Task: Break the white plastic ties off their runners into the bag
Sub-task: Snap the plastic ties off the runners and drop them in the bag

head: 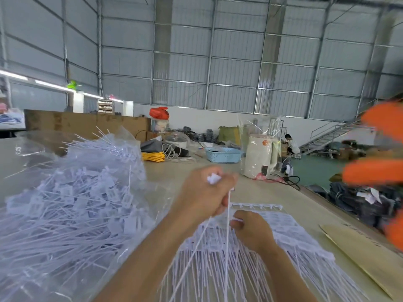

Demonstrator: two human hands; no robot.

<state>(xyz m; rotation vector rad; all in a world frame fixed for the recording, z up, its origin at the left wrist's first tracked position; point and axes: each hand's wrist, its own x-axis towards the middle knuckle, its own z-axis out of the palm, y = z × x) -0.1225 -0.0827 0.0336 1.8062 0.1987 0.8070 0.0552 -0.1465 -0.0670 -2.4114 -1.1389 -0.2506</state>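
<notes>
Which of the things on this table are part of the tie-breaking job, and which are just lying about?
Job:
- left hand gripping loose ties
- right hand on the runner sheets
- clear bag of broken-off ties

Lying about:
- blue basket
- yellow cord
- white appliance
- cardboard sheet

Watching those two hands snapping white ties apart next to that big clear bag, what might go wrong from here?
Three risks, as I judge it. The left hand grips its ties over the table, not over the clear bag, so dropped ones could miss. The bag is heaped high, with ties poking out at the top, and some may slide off. The right hand pinches one piece among the crowded runners, so neighbouring strands could tangle or snap unevenly.
</notes>
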